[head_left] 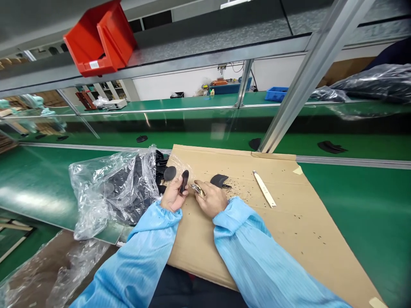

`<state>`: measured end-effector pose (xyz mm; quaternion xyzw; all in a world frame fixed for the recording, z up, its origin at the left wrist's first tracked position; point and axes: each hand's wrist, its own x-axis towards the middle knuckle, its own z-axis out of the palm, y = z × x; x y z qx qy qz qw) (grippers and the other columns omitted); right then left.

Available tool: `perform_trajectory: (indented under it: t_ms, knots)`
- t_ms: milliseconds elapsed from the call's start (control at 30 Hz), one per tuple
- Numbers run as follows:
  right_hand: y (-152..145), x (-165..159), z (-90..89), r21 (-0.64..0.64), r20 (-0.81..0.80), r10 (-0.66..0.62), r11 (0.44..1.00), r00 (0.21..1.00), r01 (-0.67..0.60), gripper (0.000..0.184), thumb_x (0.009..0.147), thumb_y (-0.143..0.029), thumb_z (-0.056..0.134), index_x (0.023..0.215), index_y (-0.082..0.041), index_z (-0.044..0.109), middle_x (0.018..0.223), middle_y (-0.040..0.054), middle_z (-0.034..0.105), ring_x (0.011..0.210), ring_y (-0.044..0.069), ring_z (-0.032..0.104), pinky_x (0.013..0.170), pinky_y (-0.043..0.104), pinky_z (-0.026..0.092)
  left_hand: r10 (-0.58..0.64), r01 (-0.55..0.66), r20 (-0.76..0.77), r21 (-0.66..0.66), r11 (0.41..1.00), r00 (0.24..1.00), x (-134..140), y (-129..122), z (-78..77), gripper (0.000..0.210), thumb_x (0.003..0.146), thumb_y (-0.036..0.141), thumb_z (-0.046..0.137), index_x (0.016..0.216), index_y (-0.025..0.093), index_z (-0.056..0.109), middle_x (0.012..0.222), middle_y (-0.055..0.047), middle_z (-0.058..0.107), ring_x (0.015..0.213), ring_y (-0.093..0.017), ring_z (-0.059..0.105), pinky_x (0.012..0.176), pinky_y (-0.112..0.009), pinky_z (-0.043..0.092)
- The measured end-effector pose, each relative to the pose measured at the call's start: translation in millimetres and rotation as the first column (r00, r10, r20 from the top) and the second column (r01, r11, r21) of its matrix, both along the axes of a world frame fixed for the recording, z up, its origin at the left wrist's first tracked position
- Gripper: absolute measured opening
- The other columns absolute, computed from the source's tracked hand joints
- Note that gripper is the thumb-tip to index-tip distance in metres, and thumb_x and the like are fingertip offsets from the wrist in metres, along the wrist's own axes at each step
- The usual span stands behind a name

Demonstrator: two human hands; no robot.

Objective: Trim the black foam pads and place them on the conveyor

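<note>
My left hand (173,196) is closed on a dark, thin, oval curved piece (184,181), held upright between thumb and fingers. Facing it, my right hand (211,198) grips a small metal clipper (198,189) that looks like nail clippers, its tip close to the piece but apart from it. Just beyond the right hand, a few stacked black curved pieces (219,179) lie on the cardboard sheet (199,252), with black crumbs scattered around. To the left, a clear plastic bag (109,188) spills more black pieces (170,173) toward my left hand.
A pale flat-handled tool (264,189) lies on the cardboard's right part. Behind runs the green conveyor belt (199,139) with several black pieces on it. A metal post (302,81) rises at the back right, and a red bin (101,40) sits on the shelf above.
</note>
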<state>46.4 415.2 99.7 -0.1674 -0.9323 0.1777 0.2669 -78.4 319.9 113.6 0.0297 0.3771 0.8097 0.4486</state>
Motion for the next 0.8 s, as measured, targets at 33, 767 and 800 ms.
perform_trajectory:
  t_ms: [33, 767, 800]
  knots:
    - [-1.0, 0.4, 2.3, -0.007, 0.046, 0.002, 1.000, 0.999, -0.002, 0.038, 0.084, -0.024, 0.052, 0.122, -0.020, 0.059, 0.097, 0.0068, 0.066, 0.089, 0.022, 0.062, 0.074, 0.029, 0.049, -0.004, 0.004, 0.010, 0.000, 1.000, 1.000, -0.2, 0.0, 0.2, 0.028, 0.076, 0.020, 0.076, 0.096, 0.017, 0.057, 0.072, 0.002, 0.053, 0.051, -0.006, 0.046, 0.038, -0.013, 0.028]
    - [-8.1, 5.7, 24.5, 0.064, 0.405, 0.013, 0.997, 0.914, -0.043, 0.032, 0.086, -0.028, 0.045, 0.117, -0.027, 0.053, 0.096, 0.0031, 0.065, 0.083, 0.022, 0.063, 0.059, 0.028, 0.040, -0.148, 0.144, -0.148, -0.042, 0.989, 0.978, -4.6, -3.4, -11.5, 0.032, 0.078, 0.024, 0.073, 0.104, 0.017, 0.056, 0.070, 0.003, 0.050, 0.043, -0.004, 0.042, 0.036, -0.013, 0.031]
    - [-8.6, 5.4, 25.1, 0.075, 0.416, 0.007, 0.996, 0.909, -0.042, 0.032, 0.085, -0.027, 0.044, 0.116, -0.027, 0.053, 0.096, 0.0034, 0.065, 0.083, 0.023, 0.064, 0.059, 0.028, 0.041, -0.141, 0.136, -0.151, -0.044, 0.990, 0.978, -4.1, -3.1, -11.2, 0.032, 0.077, 0.024, 0.074, 0.103, 0.016, 0.057, 0.069, 0.003, 0.050, 0.044, -0.004, 0.042, 0.036, -0.012, 0.031]
